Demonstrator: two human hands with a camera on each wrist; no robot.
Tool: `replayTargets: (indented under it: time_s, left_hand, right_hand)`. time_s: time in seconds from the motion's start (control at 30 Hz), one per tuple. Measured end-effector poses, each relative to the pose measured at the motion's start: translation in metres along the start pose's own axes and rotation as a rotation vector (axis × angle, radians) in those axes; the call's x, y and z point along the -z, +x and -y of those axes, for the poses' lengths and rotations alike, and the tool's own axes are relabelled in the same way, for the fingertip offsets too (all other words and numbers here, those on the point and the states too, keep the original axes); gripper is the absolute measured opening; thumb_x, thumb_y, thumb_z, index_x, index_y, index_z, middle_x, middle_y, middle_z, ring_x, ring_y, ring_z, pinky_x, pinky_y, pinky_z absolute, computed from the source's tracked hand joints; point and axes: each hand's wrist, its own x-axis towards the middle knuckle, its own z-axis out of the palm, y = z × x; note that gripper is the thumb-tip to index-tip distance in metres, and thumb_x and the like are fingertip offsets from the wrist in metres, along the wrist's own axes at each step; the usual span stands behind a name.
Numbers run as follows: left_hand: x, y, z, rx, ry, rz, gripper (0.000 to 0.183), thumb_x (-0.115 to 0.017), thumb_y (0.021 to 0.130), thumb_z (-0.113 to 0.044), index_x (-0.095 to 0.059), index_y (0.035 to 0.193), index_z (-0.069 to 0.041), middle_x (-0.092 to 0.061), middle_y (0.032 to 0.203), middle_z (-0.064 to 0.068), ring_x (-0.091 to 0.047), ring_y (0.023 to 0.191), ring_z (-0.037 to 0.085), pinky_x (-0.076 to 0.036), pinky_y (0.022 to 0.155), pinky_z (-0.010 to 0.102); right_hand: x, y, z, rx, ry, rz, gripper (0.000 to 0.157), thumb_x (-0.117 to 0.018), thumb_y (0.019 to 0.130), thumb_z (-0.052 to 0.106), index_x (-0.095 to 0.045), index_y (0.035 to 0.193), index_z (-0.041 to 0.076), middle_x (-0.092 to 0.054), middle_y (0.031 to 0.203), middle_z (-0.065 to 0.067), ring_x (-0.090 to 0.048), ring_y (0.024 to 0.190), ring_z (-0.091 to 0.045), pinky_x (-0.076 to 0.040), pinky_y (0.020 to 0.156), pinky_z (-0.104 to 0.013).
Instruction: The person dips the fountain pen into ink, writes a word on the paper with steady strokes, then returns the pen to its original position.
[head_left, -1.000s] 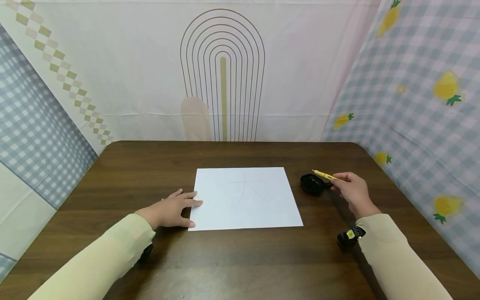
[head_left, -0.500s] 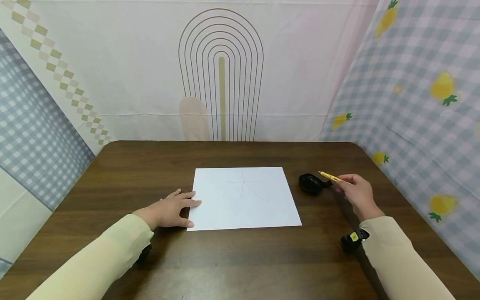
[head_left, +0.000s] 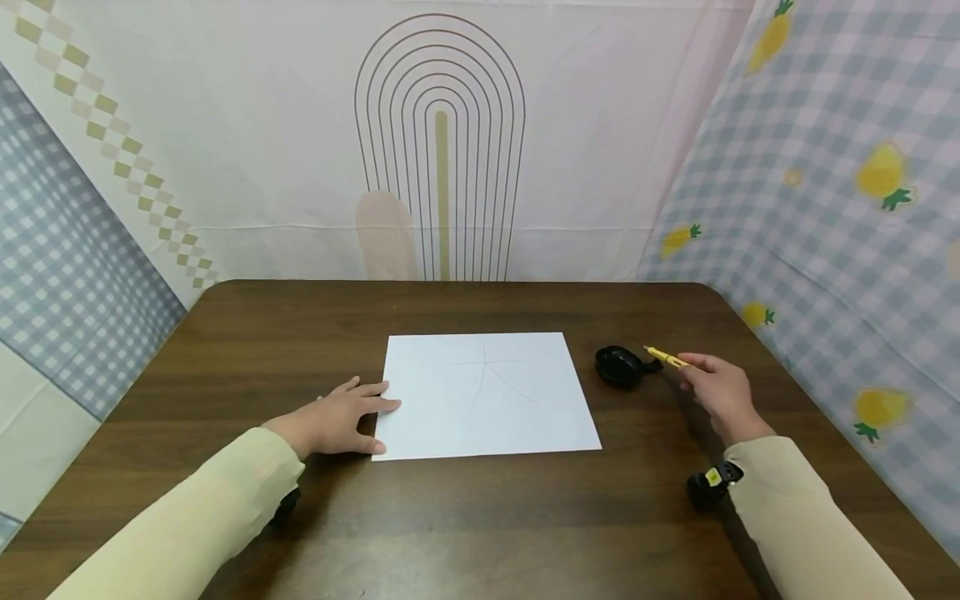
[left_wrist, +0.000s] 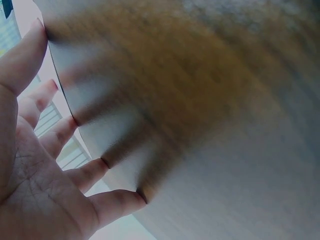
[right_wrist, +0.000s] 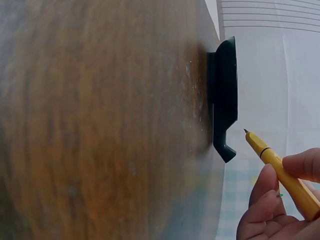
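My left hand [head_left: 333, 421] lies with fingers spread at the left edge of a white sheet of paper [head_left: 427, 417]. Thin strokes [head_left: 485, 363] cross on the sheet: a short horizontal, an upright, and two slanting down to either side. In the left wrist view the fingertips of the left hand [left_wrist: 35, 170] touch down on the surface. My right hand [head_left: 722, 392] pinches a yellow pen [head_left: 666, 357] between thumb and fingers, right of the paper. Its dark tip points away toward the left, above the handle of a small black dish [head_left: 618, 367]. In the right wrist view the pen [right_wrist: 272, 167] is apart from the dish.
The brown wooden table [head_left: 480, 533] reaches back to a white cloth [head_left: 285, 142] with arch lines. A checked cloth with pineapples [head_left: 817, 242] hangs along the right side, and another checked cloth [head_left: 67, 233] on the left. A small camera [head_left: 708, 486] is strapped to the right wrist.
The right hand has moved slightly right with the pen, so the tip has gone from over the dish's bowl to over its handle. The left hand stays on the paper. The head view has shifted slightly.
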Motion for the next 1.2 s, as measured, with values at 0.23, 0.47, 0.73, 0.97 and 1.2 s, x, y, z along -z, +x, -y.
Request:
replayTargets:
  time_s: [0.23, 0.47, 0.73, 0.97, 1.2]
  left_hand:
    - [0.001, -0.002, -0.002, -0.004, -0.001, 0.0, 0.069, -0.072, 0.084, -0.042, -0.048, 0.145, -0.019, -0.027, 0.157, 0.012, -0.012, 0.142, 0.051, -0.02, 0.097, 0.078]
    - [0.001, -0.001, 0.0, -0.001, 0.0, 0.003, 0.069, -0.072, 0.085, -0.042, -0.047, 0.145, -0.019, -0.025, 0.158, 0.012, -0.011, 0.142, 0.05, -0.019, 0.098, 0.078]
    - [0.0, -0.001, 0.0, -0.007, 0.003, 0.003, 0.069, -0.072, 0.085, -0.042, -0.047, 0.145, -0.019, -0.026, 0.158, 0.012, -0.012, 0.142, 0.051, -0.021, 0.097, 0.077]
    - [-0.001, -0.001, 0.0, -0.013, 0.006, -0.001, 0.069, -0.072, 0.085, -0.043, -0.048, 0.145, -0.019, -0.027, 0.157, 0.012, -0.013, 0.141, 0.051, -0.021, 0.097, 0.078]
    - [-0.001, 0.0, 0.001, -0.021, 0.018, -0.014, 0.068, -0.072, 0.085, -0.042, -0.048, 0.144, -0.018, -0.028, 0.157, 0.013, -0.014, 0.141, 0.052, -0.023, 0.097, 0.077]
  right_hand:
    - [-0.001, 0.0, -0.002, -0.009, -0.03, 0.008, 0.044, -0.046, 0.1, 0.019, -0.049, 0.139, -0.002, -0.061, 0.105, -0.009, -0.057, 0.078, -0.005, -0.049, 0.064, -0.026]
    - [-0.002, 0.001, -0.005, -0.005, -0.046, 0.0, 0.044, -0.047, 0.099, 0.017, -0.051, 0.138, -0.002, -0.059, 0.114, -0.016, -0.057, 0.076, -0.006, -0.047, 0.061, -0.025]
    - [-0.004, 0.004, -0.01, -0.025, -0.062, -0.002, 0.043, -0.049, 0.098, 0.016, -0.052, 0.136, -0.003, -0.061, 0.101, -0.005, -0.056, 0.075, -0.006, -0.046, 0.059, -0.023]
    - [-0.006, 0.001, -0.01, -0.023, -0.087, 0.01, 0.042, -0.05, 0.098, 0.015, -0.052, 0.136, -0.004, -0.057, 0.121, -0.02, -0.056, 0.076, -0.005, -0.045, 0.062, -0.023]
    - [-0.006, -0.002, -0.009, 0.008, -0.107, 0.031, 0.042, -0.051, 0.098, 0.013, -0.051, 0.134, -0.008, -0.05, 0.134, -0.029, -0.058, 0.076, -0.003, -0.048, 0.067, -0.021]
